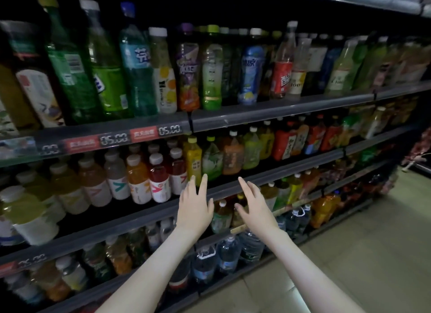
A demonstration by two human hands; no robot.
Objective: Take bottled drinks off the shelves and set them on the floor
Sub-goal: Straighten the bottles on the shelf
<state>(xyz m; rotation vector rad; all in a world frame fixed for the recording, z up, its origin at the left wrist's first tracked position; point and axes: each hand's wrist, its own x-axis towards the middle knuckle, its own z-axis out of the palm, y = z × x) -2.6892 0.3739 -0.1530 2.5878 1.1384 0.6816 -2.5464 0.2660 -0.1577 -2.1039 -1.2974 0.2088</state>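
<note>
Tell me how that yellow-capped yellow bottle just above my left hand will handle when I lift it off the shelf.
The yellow bottle looks filled to the neck, so it is probably heavy for its size. Its smooth label may be slippery. It is tall and narrow, so it could tip against the pale green bottle beside it if nudged.

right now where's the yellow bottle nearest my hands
Head view: the yellow bottle stands in the second row down, just above the left hand, left of a pale green bottle.
</note>
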